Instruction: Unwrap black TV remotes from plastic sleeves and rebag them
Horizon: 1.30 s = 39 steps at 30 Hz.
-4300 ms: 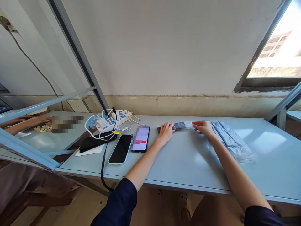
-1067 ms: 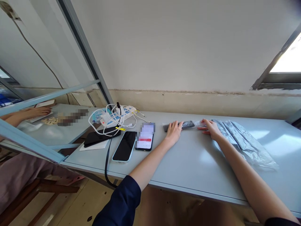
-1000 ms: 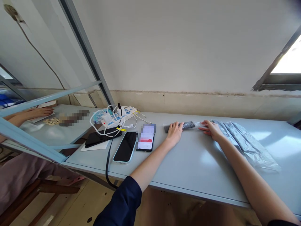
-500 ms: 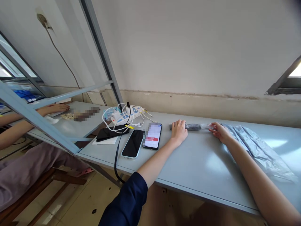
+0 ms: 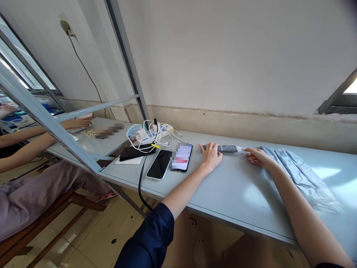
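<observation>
A dark remote control [image 5: 227, 149] in a clear plastic sleeve lies on the grey-blue table [image 5: 237, 190], with small buttons faintly showing on its upper face. My left hand [image 5: 212, 156] reaches over its left part, fingers curled onto it, hiding that stretch. At the other end, my right hand [image 5: 258, 157] has its fingertips at the loose clear end of the sleeve, the other fingers bent under. Beside my right forearm lies a flat clear plastic bag [image 5: 302, 176] with folded grey material inside.
Left of my left hand lie a phone with a lit screen [image 5: 182, 158], a pale-edged phone [image 5: 158, 165] and a black phone [image 5: 134, 152]. Behind them, white cables tangle over a power strip [image 5: 153, 134]. A metal frame post [image 5: 129, 63] separates another person's table, where that person's hands [image 5: 79, 123] rest.
The remote control has been turned so its button side shows more. My left hand's fingers have spread a little, and my right fingertips have shifted slightly left. The view has swung slightly left.
</observation>
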Each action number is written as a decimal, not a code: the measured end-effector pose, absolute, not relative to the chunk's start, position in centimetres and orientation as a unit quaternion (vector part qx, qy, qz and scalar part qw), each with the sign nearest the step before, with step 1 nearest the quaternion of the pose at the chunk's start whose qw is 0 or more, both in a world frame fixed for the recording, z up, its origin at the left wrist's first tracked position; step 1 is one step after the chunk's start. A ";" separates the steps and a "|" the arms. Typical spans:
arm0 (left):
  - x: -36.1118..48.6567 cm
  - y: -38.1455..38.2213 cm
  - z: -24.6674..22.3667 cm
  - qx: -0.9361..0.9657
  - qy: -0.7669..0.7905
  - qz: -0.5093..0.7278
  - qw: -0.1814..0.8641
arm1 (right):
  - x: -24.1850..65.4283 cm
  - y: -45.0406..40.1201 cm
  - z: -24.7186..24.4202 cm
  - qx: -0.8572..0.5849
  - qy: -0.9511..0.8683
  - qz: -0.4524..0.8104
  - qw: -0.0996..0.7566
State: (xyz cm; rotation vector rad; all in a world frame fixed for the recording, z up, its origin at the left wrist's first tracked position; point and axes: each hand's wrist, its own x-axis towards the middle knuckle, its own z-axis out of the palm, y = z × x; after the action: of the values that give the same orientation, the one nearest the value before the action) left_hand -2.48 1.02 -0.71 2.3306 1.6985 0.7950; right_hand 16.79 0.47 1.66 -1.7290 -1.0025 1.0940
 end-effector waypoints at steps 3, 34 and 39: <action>-2.6 0.9 -0.7 0.799 0.539 0.254 0.080 | 16.0 -0.3 2.6 -0.729 -0.365 0.443 0.373; -3.8 2.9 -1.2 0.854 0.483 0.192 0.038 | 16.2 -1.3 5.0 -0.620 -0.375 0.633 0.274; -3.7 2.9 -1.2 0.853 0.484 0.195 0.014 | 15.9 -1.7 4.8 -0.637 -0.392 0.604 0.276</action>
State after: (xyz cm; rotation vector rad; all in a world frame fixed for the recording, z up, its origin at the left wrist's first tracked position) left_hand -3.72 2.88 -1.17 2.6549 1.5076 0.6083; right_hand 15.87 -1.68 4.84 -1.7102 -1.0542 1.6217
